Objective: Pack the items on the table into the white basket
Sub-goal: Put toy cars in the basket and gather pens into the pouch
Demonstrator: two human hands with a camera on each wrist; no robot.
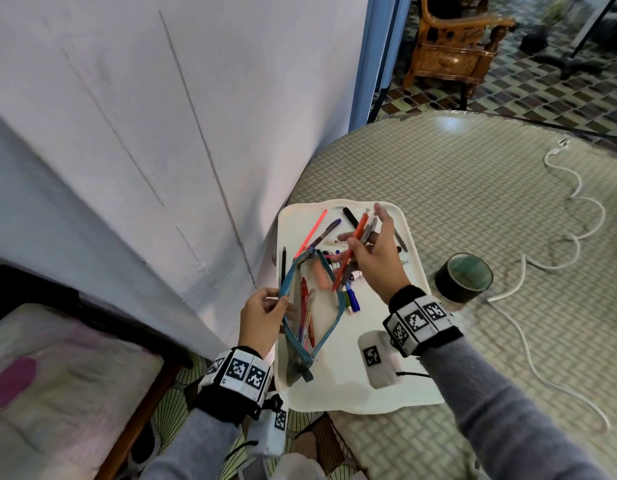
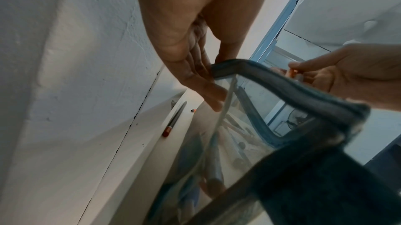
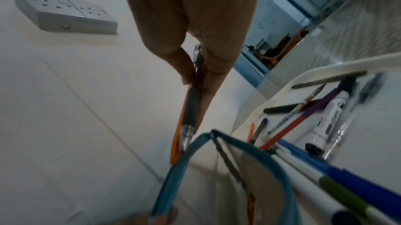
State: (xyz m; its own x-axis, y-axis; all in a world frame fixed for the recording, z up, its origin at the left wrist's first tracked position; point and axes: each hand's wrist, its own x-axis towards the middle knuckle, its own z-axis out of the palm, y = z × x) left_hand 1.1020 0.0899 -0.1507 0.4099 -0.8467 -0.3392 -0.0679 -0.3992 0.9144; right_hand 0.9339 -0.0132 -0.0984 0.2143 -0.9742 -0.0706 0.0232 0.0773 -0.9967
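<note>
Woven-patterned tabletop (image 1: 438,188), white shallow tray (image 1: 386,386): your left hand (image 1: 260,315) pinched the clear blue-zippered pouch (image 1: 309,327) open there, your right hand (image 1: 376,261) gripped a pen bundle (image 1: 350,258); best fed tips-first, mouth held wide.

A tray (image 1: 397,386) lies on the table (image 1: 473,202), at its left edge beside the wall (image 1: 127,133). Loose pens (image 1: 326,232) lie scattered in the tray's far half, and one pencil (image 1: 283,266) lies along its left rim. A pouch (image 1: 312,327) is over the tray's middle, mouth open, with pens inside it. To the right of the tray a tape roll (image 1: 463,277) stands on the table, and further right a cable (image 1: 563,237) winds across it. Behind the table stands a chair (image 1: 452,46).
</note>
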